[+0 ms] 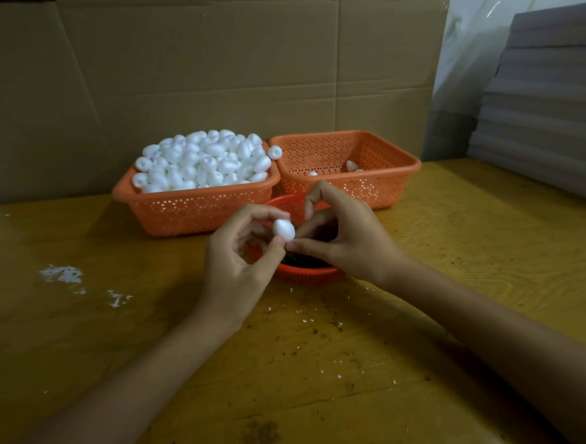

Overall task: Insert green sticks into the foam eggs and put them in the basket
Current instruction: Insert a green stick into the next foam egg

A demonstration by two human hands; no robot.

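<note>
A white foam egg (284, 230) is pinched by the thumb and fingers (271, 213) of the left hand (239, 259), above a small red bowl (310, 276) on the bench (457, 246). The right hand (349, 240) is curled just beside the egg; if a stick is held cannot be told. Behind, a full basket (195, 212) and a second basket (382, 185) with a few eggs are seen.

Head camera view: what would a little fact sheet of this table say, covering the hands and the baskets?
Left hand: pinches one foam egg between thumb and fingers
Right hand: fingertips at that egg's lower end; any stick is hidden
Full basket: heaped with white eggs, back left
Sparse basket: only a few eggs, back right
Small red bowl: under the hands, dark contents
Table: wooden, scattered white crumbs
</note>
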